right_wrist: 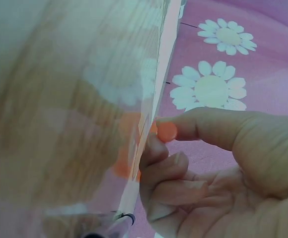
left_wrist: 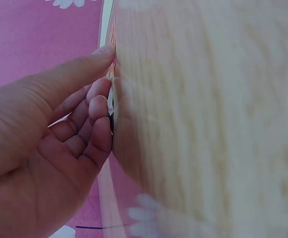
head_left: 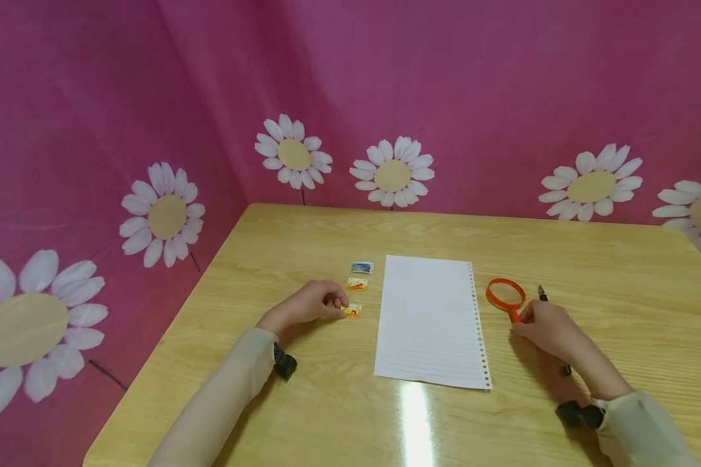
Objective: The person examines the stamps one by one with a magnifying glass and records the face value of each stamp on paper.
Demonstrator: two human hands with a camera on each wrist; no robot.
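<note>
A column of small stamp-like pictures lies left of the paper: a blue-green one [head_left: 362, 267] at the top, a yellow-and-red one [head_left: 357, 284] below it, and a yellow-orange one [head_left: 353, 311] nearest me. My left hand [head_left: 308, 303] touches the left edge of that nearest one, which lies on the table; its fingers are loosely bent in the left wrist view. With thumb and fingers, my right hand [head_left: 552, 329] pinches the handle of an orange magnifying glass [head_left: 514, 316]. Beneath that hand lies a dark fountain pen [head_left: 542, 293], its middle hidden.
A lined sheet of paper [head_left: 429, 318] with punched holes on its right edge lies between the hands. The wooden table [head_left: 304, 415] meets a pink curtain [head_left: 444, 78] with white daisies at the back and left. A bright reflection shows near the front.
</note>
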